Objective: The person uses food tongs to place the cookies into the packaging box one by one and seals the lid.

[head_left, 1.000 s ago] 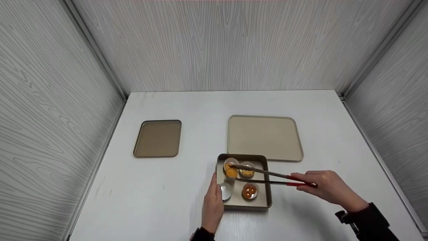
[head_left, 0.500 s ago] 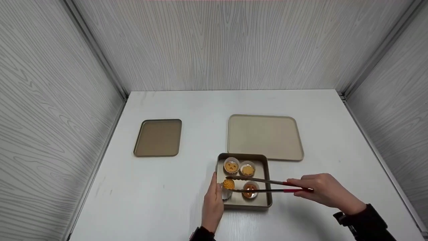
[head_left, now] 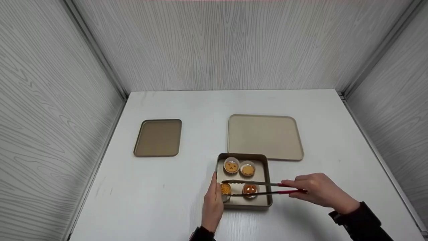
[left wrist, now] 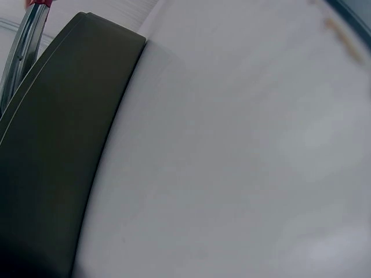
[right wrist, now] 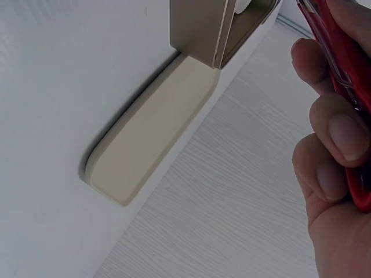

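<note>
A deep square baking tin [head_left: 239, 202] holds small pastries in pale paper cups. Against its left wall rests my left hand [head_left: 211, 208], fingers straight along the side. My right hand [head_left: 316, 190] grips red-handled metal tongs [head_left: 267, 193]; in the right wrist view its fingers curl round the handle [right wrist: 360, 116]. The tongs' arms reach over the tin, with a swirl-topped pastry [head_left: 225, 188] between their tips, at or in the front-left cup. Nearby sit a pastry with a glossy orange-brown top [head_left: 249, 188], a pastry with a face [head_left: 231, 166] and a plain-looking yellow pastry [head_left: 247, 170].
Behind the tin lies a large flat beige tray [head_left: 265, 137]. A smaller brown tray [head_left: 158, 138] lies further left on the white table [head_left: 197, 134]. Grey wood-grain panels [head_left: 214, 47] enclose the table at the back and both sides.
My right hand has moved the tongs toward the front of the tin, carrying the swirl-topped pastry from over the back-left cup to the front-left cup. The left hand has stayed in place.
</note>
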